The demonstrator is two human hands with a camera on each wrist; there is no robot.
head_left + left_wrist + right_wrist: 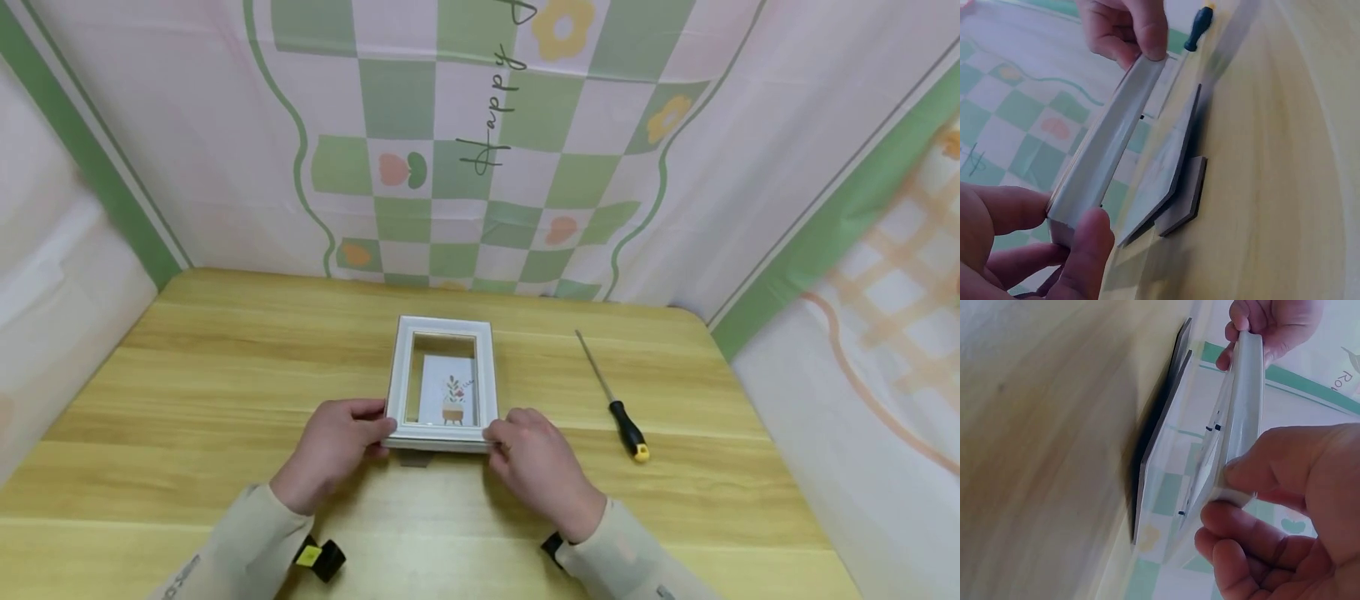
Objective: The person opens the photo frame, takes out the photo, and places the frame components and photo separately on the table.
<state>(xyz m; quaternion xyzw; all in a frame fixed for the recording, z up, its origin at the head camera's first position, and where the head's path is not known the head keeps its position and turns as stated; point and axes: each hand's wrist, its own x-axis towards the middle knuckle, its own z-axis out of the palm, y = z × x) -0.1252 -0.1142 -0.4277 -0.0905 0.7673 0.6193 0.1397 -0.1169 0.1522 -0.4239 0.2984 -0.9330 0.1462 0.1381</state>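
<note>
Both hands hold a white picture frame by its near corners. My left hand grips the near-left corner, its thumb on the front rail. At the near-right corner, my right hand pinches the rail between thumb and fingers. Through the opening shows a potted-plant print. Both wrist views show the frame raised off a thin panel, with a gap between them. A smaller dark-edged piece props that panel at a tilt on the table. Small dark tabs stick out from the frame's back edge.
A screwdriver with a black and yellow handle lies on the wooden table, right of the frame. A checkered cloth hangs behind the table's far edge. Black wrist gear shows below the left sleeve.
</note>
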